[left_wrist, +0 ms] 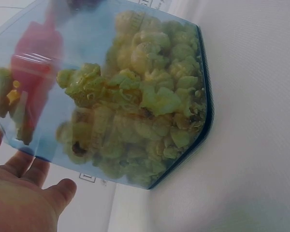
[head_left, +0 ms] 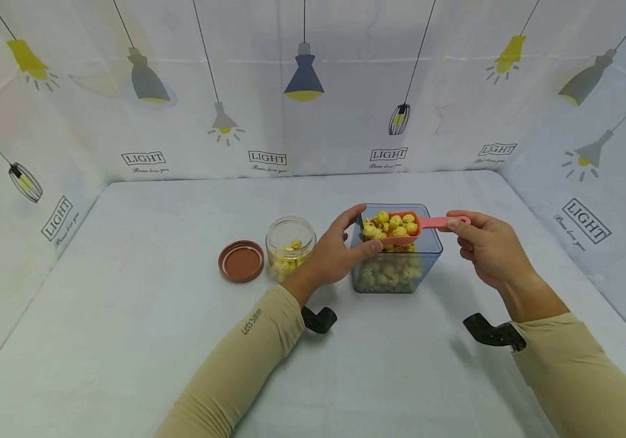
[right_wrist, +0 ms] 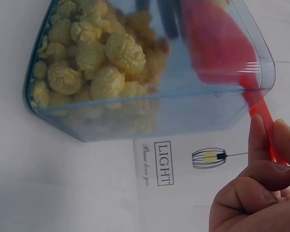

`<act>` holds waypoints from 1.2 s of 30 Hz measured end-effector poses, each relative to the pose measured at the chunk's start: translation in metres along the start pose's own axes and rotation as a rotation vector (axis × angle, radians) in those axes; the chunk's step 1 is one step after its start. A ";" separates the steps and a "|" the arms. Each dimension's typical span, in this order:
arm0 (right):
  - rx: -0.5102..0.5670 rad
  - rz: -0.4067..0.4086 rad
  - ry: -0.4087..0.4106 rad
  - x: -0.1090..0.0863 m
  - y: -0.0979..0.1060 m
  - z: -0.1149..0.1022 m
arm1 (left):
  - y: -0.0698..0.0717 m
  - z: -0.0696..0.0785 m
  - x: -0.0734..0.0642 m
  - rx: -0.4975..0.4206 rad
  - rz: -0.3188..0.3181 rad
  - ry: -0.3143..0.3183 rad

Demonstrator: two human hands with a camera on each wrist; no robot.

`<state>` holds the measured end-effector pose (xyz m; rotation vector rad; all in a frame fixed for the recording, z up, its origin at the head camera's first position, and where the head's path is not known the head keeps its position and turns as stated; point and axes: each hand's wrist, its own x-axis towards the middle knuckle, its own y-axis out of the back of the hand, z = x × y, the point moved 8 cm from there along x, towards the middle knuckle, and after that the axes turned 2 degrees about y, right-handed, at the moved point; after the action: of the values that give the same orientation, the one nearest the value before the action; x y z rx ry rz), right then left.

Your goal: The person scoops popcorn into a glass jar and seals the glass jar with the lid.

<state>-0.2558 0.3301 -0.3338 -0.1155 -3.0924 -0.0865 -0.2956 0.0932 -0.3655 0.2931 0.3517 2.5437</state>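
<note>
My right hand (head_left: 485,246) pinches the handle of a pink-red scoop (head_left: 435,222), thumb against fingers, on the right side of a clear bluish plastic container (head_left: 430,258). Yellow popcorn (head_left: 398,226) fills the scoop, which lies level at the container's rim. More popcorn (right_wrist: 87,63) sits in the container's lower part. My left hand (head_left: 334,252) rests at the container's left side with fingers spread, index fingertip at the back left corner and thumb by the scoop's front edge. In the left wrist view, the left fingers (left_wrist: 36,169) lie straight against the wall.
Left of the container stands a clear round jar (head_left: 291,234), lidless, with some popcorn inside. A brown round lid (head_left: 241,261) lies beside it. White cloth (head_left: 126,304) covers the table, and a lamp-printed curtain (head_left: 340,134) hangs behind.
</note>
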 end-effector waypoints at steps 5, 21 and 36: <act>0.082 -0.006 -0.008 0.001 0.004 0.003 | 0.000 0.000 0.000 -0.001 -0.002 0.001; 0.236 -0.045 0.022 0.001 0.003 0.001 | 0.000 0.001 -0.001 0.008 0.004 0.013; 0.284 -0.031 0.050 0.002 0.008 -0.008 | 0.001 0.000 0.002 0.049 0.012 0.023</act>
<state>-0.2566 0.3381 -0.3254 -0.0532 -3.0169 0.3412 -0.2973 0.0934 -0.3645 0.2859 0.4230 2.5545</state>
